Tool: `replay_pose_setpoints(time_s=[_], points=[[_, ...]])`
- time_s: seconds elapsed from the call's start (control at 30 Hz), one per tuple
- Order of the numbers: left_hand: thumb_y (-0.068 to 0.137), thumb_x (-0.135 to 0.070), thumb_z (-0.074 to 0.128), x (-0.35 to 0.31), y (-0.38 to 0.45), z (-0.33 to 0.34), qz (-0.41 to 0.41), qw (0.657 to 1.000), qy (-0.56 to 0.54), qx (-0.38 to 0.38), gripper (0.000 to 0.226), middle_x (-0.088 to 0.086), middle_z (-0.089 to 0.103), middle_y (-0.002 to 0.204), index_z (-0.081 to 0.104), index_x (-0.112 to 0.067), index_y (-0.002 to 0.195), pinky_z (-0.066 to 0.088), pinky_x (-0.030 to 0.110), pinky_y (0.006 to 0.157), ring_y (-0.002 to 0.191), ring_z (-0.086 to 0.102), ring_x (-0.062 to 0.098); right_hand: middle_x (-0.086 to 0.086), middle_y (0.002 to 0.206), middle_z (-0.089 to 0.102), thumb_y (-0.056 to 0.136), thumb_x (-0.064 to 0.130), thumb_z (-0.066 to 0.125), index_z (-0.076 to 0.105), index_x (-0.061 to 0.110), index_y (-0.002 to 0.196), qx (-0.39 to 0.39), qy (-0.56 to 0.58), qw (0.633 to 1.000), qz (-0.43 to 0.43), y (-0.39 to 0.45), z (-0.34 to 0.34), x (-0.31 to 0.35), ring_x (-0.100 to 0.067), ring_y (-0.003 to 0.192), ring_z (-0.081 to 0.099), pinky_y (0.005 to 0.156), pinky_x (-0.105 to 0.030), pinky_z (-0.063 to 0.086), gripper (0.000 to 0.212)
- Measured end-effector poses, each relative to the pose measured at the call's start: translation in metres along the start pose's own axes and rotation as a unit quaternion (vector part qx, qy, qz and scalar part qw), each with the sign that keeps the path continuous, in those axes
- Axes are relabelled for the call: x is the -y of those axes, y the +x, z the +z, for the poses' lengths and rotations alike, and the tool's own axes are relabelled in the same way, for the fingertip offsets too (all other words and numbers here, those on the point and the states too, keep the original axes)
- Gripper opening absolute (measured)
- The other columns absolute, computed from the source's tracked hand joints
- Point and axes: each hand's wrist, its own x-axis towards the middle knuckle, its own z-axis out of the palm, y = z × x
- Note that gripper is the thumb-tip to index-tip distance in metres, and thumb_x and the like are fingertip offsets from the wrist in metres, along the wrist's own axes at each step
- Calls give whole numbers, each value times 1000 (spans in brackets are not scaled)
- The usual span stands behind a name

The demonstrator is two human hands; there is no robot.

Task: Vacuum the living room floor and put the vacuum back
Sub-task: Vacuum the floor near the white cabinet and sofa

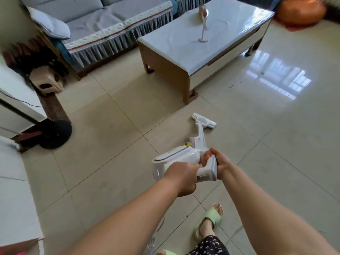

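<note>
Tiled floor; vacuum head, seemingly flat.

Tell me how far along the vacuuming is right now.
Done: nothing can be confirmed as cleaned. In hand: left hand and right hand both grip the white vacuum, its floor head on the tiles near the coffee table. Left: dark specks on the floor by the table's right side, then putting the vacuum back.

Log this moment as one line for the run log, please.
phase: vacuuming | left hand: gripping vacuum body | right hand: on handle | floor head: on tiles, near coffee table | debris: beside table
</note>
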Motion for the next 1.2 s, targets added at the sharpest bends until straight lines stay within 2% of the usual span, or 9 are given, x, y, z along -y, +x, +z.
replay_pose_setpoints(time_s=[0.07, 0.27, 0.6, 0.9, 1.2], points=[[85, -16, 52, -8, 30, -9, 0, 1000, -1, 0, 23, 6, 66, 99, 54, -19, 108, 40, 31, 67, 87, 61, 27, 2, 47, 46, 88, 23, 50, 53, 3, 46, -1, -4, 1000, 6, 1, 5, 32, -8, 36, 47, 39, -22, 48, 47], [86, -15, 51, -28, 109, -41, 2, 1000, 15, 7, 20, 5, 65, 100, 53, -20, 105, 38, 29, 67, 89, 61, 27, 2, 47, 45, 79, 16, 53, 47, 9, 49, 7, 1, 1000, 19, 6, 21, 118, -9, 37, 46, 39, -24, 49, 31], [84, -16, 52, -48, 219, -73, -28, 999, 16, 6, 25, 7, 65, 103, 54, -17, 109, 35, 30, 67, 91, 60, 30, 3, 48, 45, 77, 10, 52, 44, 13, 58, 15, 4, 1000, 5, 20, 47, 232, -9, 38, 46, 47, -15, 44, 21], [83, -15, 55, -40, 309, -97, -1, 1000, 22, 11, 29, 8, 65, 105, 54, -17, 112, 35, 29, 68, 94, 60, 30, 4, 52, 47, 76, 12, 56, 48, 12, 62, 17, 26, 999, -7, 33, 72, 311, -7, 40, 47, 45, -17, 46, 16], [84, -16, 55, -8, 406, -130, 35, 999, 20, 16, 25, 6, 65, 107, 55, -19, 109, 41, 30, 72, 96, 61, 29, 5, 50, 47, 74, 13, 57, 51, 8, 53, 16, 59, 998, -22, 64, 115, 391, -6, 40, 47, 45, -16, 46, 22]])
